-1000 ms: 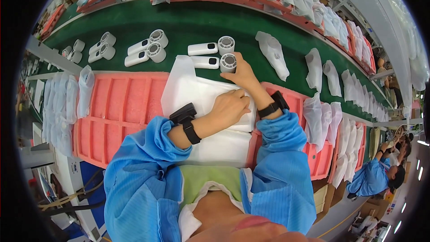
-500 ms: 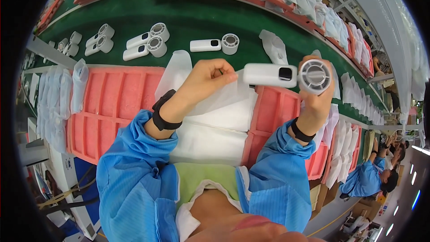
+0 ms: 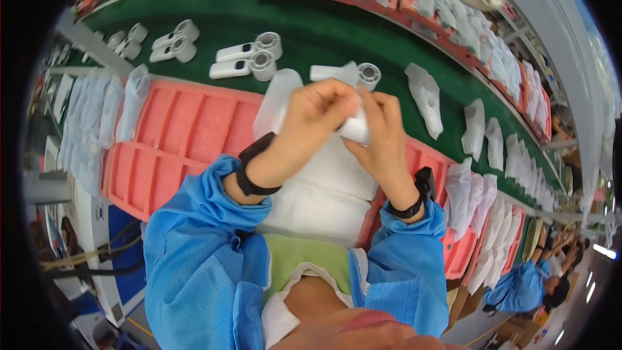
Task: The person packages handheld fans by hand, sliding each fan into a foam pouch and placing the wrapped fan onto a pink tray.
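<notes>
My left hand [image 3: 314, 113] and my right hand [image 3: 387, 139] meet over the pile of translucent white bags [image 3: 314, 210]. Between them is a white handheld fan [image 3: 356, 129], mostly covered by my fingers; my right hand grips it from the right. The fingertips of my left hand are pinched together, slightly blurred, at a thin bag [image 3: 350, 72] that shows above the knuckles. How far the bag covers the fan is hidden. Just beyond lies another white fan [image 3: 368, 75] with a round grille, partly behind the bag.
Several bare fans [image 3: 246, 58] lie in pairs on the green bench surface [image 3: 194, 10] to the left. Bagged fans [image 3: 424, 100] lie to the right. Pink compartment trays [image 3: 188, 129] flank the bags; another tray with bagged items [image 3: 389, 6] stands behind. A co-worker [image 3: 518, 288] is at far right.
My right hand has brought the fan leftward and turned it, so its round head no longer shows. Both hands are now together. The view has shifted slightly.
</notes>
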### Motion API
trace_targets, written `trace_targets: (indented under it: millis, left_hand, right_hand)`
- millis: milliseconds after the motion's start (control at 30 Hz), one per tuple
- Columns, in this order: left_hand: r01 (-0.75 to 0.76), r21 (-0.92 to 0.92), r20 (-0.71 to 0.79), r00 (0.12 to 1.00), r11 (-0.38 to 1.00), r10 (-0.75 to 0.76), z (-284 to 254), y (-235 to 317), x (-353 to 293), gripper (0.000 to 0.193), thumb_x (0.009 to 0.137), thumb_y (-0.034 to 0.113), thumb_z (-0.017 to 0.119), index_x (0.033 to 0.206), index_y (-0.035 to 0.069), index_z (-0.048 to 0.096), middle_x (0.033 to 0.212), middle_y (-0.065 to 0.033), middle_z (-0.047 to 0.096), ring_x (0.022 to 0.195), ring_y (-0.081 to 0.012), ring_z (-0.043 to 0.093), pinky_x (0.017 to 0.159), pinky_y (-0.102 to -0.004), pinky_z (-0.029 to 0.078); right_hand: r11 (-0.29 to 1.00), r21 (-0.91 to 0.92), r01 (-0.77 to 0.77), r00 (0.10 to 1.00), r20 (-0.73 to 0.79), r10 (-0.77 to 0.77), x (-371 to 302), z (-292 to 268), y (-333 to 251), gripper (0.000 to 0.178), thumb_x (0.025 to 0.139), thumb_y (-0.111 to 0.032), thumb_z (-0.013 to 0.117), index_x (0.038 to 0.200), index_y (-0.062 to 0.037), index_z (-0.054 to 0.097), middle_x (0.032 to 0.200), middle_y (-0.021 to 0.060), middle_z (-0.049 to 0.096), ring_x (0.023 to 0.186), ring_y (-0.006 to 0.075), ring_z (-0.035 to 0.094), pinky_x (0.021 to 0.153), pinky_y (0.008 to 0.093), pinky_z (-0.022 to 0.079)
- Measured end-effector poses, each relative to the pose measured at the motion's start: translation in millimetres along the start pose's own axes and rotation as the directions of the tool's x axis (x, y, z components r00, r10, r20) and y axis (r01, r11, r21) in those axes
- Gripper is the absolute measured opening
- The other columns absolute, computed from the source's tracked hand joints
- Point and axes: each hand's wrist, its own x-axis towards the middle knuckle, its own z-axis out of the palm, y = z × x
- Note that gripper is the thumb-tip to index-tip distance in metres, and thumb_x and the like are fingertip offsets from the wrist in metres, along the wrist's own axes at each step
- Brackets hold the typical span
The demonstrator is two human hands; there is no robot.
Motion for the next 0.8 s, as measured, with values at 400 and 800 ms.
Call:
trace_targets:
  millis: [400, 800]
  left_hand:
    - [-0.620, 0.641, 0.293, 0.743, 0.454, 0.602, 25.8, -18.1, -13.5, 0.027, 0.068, 0.002, 0.076, 0.092, 0.007, 0.068, 0.082, -0.0076, 0.062, 0.081, -0.0244, 0.062, 0.058, -0.0308, 0.051]
    - [-0.473, 0.256, 0.343, 0.860, 0.843, 0.378, -1.3, 24.9, 12.8, 0.050, 0.068, 0.011, 0.081, 0.114, 0.009, 0.061, 0.124, -0.0116, 0.050, 0.108, -0.0230, 0.056, 0.088, -0.0345, 0.047]
  right_hand:
    - [0.993, -0.114, -0.004, 0.975, -0.219, -0.021, -0.8, -11.8, 23.6, 0.066, 0.067, -0.003, 0.074, 0.128, 0.0020, 0.049, 0.111, 0.0172, 0.052, 0.099, 0.0318, 0.056, 0.083, 0.0355, 0.047]
    - [0.831, 0.556, -0.026, 0.983, -0.137, 0.122, -0.4, -21.8, 8.6, 0.078, 0.070, -0.015, 0.080, 0.135, -0.0018, 0.039, 0.120, 0.0101, 0.054, 0.110, 0.0216, 0.053, 0.096, 0.0369, 0.044]
